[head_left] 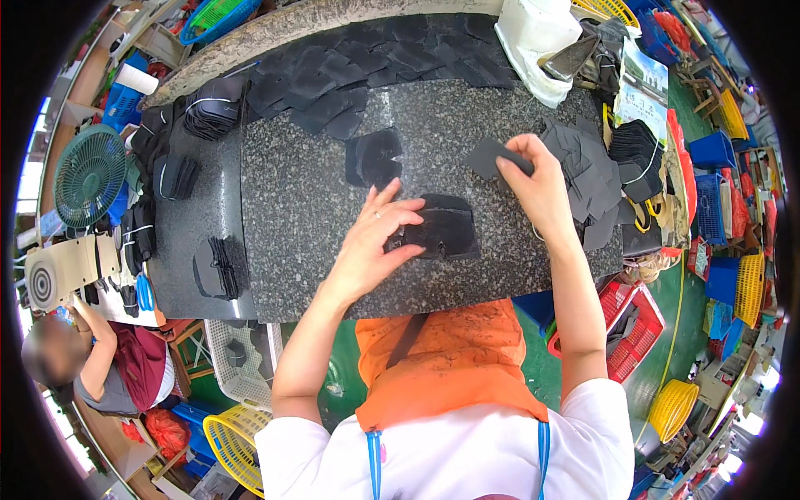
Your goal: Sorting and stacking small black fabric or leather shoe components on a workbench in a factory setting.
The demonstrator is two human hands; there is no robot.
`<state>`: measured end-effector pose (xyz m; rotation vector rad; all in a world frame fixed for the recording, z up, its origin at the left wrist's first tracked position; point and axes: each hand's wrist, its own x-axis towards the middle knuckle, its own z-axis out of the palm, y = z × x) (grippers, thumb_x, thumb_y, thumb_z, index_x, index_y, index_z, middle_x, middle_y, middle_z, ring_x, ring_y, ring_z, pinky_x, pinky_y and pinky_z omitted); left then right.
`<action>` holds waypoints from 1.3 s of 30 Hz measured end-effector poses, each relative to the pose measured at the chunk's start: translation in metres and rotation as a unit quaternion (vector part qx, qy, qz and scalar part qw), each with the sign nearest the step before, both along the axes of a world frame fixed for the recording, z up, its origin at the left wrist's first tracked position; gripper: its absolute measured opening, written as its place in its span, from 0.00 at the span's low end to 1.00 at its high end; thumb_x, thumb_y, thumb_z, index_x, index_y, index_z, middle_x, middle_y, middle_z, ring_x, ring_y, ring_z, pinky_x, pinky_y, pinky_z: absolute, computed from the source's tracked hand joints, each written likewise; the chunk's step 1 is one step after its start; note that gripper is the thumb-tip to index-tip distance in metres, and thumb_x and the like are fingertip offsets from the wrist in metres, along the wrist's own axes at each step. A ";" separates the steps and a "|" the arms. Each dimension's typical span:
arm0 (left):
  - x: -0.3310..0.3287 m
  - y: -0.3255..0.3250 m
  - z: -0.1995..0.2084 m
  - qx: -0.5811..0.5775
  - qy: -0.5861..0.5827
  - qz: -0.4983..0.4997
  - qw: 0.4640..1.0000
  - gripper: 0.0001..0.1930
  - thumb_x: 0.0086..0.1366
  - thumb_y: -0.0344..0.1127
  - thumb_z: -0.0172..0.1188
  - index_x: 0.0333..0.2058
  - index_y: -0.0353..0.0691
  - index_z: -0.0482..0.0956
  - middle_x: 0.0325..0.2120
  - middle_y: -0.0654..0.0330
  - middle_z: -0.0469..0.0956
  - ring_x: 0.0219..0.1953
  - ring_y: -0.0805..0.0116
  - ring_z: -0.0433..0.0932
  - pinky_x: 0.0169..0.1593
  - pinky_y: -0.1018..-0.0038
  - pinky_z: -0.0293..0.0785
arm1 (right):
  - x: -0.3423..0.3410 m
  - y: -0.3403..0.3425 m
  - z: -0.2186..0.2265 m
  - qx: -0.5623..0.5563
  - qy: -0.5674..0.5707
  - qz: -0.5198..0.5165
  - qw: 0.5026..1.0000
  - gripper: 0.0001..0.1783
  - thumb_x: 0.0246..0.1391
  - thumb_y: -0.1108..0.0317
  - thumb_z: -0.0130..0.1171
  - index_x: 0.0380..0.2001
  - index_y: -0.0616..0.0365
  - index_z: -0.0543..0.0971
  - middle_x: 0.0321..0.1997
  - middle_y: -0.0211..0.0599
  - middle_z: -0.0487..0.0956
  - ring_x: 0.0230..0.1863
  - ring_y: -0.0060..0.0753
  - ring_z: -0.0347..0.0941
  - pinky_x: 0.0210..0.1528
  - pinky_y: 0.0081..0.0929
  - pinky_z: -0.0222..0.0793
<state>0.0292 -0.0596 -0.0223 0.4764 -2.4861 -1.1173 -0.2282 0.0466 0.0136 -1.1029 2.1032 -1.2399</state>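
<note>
My right hand (533, 177) pinches a dark grey flat piece (490, 158) above the speckled stone tabletop (308, 225), left of a pile of similar grey pieces (583, 167). My left hand (379, 237) is open with fingers spread; its fingertips reach the left edge of a shiny black piece (450, 227) lying near the front of the table. Just beyond that hand lies another black piece (372, 158), with a small pale mark at its right edge. What material these pieces are made of I cannot tell.
Many overlapping black pieces (358, 62) line the far edge. Tied black bundles (212, 108) stand at the left, another bundle (636, 158) at the right. A white container (537, 42) sits at the back right. A co-worker (108, 358) is at the left, near a green fan (89, 175).
</note>
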 end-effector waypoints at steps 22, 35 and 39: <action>-0.026 0.028 0.015 0.125 -0.085 0.164 0.975 0.15 0.61 0.24 0.64 0.46 0.38 0.72 0.21 0.59 0.77 0.23 0.70 0.79 0.29 0.73 0.73 | 0.069 0.027 -0.016 0.091 0.013 0.114 0.989 0.16 0.55 0.73 0.61 0.46 0.55 0.71 0.23 0.41 0.75 0.27 0.47 0.77 0.31 0.41 0.70; -0.027 -0.039 0.009 -0.241 -0.150 0.222 0.933 0.17 0.56 0.34 0.70 0.42 0.38 0.76 0.40 0.51 0.75 0.44 0.48 0.76 0.47 0.59 0.73 | -0.002 0.061 -0.017 -0.056 0.371 -0.093 0.922 0.20 0.48 0.62 0.70 0.43 0.53 0.77 0.41 0.38 0.76 0.47 0.45 0.73 0.48 0.41 0.65; -0.016 -0.034 0.025 -0.121 -0.112 0.249 0.954 0.17 0.55 0.28 0.67 0.45 0.37 0.78 0.43 0.53 0.79 0.46 0.53 0.79 0.49 0.64 0.75 | -0.067 0.096 -0.018 0.076 0.383 -0.175 0.904 0.22 0.50 0.59 0.69 0.47 0.57 0.80 0.47 0.41 0.77 0.51 0.47 0.72 0.55 0.41 0.65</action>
